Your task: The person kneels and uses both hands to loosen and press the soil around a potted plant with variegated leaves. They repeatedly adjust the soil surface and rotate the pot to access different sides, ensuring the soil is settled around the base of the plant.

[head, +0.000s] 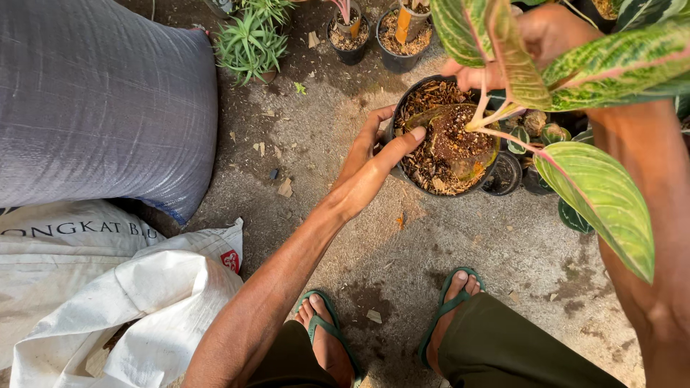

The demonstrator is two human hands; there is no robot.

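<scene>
- The black plastic pot (431, 176) stands upright on the concrete ground (402, 251), its round mouth facing up to the camera; being round, it shows no long axis from above.
- The pot is filled with brown bark chips (424, 162), and a darker root ball (460, 136) sits in the middle of them.
- The left hand (370, 162) lies on the left rim of the pot; its grip is closed around the rim, thumb on the chips inside and fingers on the outer wall.
- The right hand (543, 39) is above the far rim of the pot; its grip is closed on the pink stems (489, 115) of the plant, though leaves hide part of the fingers.
- The stems go from the root ball up and to the right, so the plant leans toward the right side of the view.
- The big green leaves with pink veins (600, 194) spread over the right edge of the pot and cover small pots (507, 176) just beside it.
- Left of the pot and in front of it the ground is open up to the feet in green sandals (327, 338).
- Behind the pot stand two small black pots (399, 36) and a spiky green plant (251, 43), well apart.
- A grey sack (100, 100) and white sacks (115, 294) lie far to the left.
</scene>
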